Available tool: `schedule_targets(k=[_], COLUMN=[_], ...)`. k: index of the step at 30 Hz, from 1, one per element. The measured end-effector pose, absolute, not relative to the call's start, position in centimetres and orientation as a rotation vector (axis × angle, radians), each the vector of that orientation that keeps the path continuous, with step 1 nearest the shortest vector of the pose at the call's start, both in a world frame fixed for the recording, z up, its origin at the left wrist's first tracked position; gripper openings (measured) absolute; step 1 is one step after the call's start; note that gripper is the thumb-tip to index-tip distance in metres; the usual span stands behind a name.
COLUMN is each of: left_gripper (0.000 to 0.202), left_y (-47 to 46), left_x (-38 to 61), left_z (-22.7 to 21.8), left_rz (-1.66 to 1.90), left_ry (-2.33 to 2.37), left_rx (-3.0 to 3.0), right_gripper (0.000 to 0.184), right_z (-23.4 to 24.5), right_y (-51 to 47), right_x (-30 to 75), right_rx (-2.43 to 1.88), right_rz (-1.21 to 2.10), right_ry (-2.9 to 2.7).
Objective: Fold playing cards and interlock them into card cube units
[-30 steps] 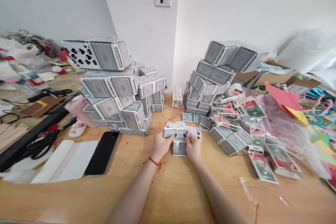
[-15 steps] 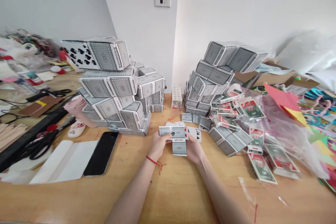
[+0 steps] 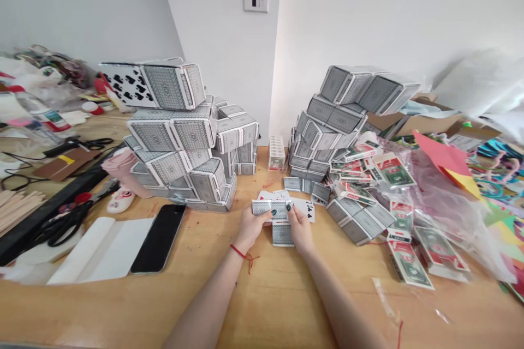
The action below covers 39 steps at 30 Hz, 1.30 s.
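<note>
Gray-patterned card strip (image 3: 280,209), held crosswise; 1 gray-backed card (image 3: 283,235) beside near edge.

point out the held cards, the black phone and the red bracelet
Held cards (image 3: 262,207): head view, grey patterned back
Black phone (image 3: 159,239): head view, middle of the dark screen
Red bracelet (image 3: 238,251): head view, band on the left wrist

Left grip (image 3: 251,224) near right grip (image 3: 302,227)

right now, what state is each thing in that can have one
left hand, pinching the held playing cards
right hand, pinching their right end
held playing cards, backs showing
clubs playing card, face up
smartphone, flat, screen dark
white paper, creased
front black scissors, lying, blades unclear
left card tower, standing
right card tower, standing
red cord bracelet, worn, ends loose
</note>
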<state>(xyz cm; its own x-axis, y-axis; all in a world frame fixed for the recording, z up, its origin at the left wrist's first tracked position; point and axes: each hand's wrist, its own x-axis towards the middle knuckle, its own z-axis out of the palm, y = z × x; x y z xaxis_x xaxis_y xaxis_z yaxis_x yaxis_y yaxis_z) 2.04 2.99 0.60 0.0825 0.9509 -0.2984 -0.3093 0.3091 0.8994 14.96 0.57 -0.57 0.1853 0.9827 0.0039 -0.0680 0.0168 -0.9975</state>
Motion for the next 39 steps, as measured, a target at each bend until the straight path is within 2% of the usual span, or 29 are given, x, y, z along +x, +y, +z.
schedule_targets(k=[6,9,18,24,28,33,39], left_gripper=[0.033,0.032,0.027,0.033,0.034,0.034,0.034], left_y=[2.8,2.7,2.5,2.5,3.2,4.3,4.4], left_x=[2.2,2.3,2.6,3.0,2.1,0.6,0.4], left_z=[0.7,0.7,0.2,0.6,1.0,1.0,0.4], left_rz=[1.076,1.067,1.173,1.093,1.191,1.339,1.396], left_ry=[1.027,1.038,1.194,1.080,1.111,1.107,1.074], left_rx=[0.806,0.805,1.045,0.806,0.744,0.663,0.673], right_gripper=[0.028,0.035,0.040,0.039,0.040,0.024,0.027], right_z=[-0.2,-0.6,-0.9,-0.8,-1.0,-1.4,-1.9], right_y=[0.6,0.6,0.4,0.6,0.9,1.2,1.4], right_x=[15.9,16.0,16.1,16.4,17.0,17.6,17.0], right_rx=[-1.373,-1.501,-1.529,-1.530,-1.525,-1.475,-1.526], right_rz=[0.752,0.670,0.569,0.579,0.551,0.220,0.125], right_ry=[-1.278,-1.285,-1.279,-1.285,-1.274,-1.608,-1.874])
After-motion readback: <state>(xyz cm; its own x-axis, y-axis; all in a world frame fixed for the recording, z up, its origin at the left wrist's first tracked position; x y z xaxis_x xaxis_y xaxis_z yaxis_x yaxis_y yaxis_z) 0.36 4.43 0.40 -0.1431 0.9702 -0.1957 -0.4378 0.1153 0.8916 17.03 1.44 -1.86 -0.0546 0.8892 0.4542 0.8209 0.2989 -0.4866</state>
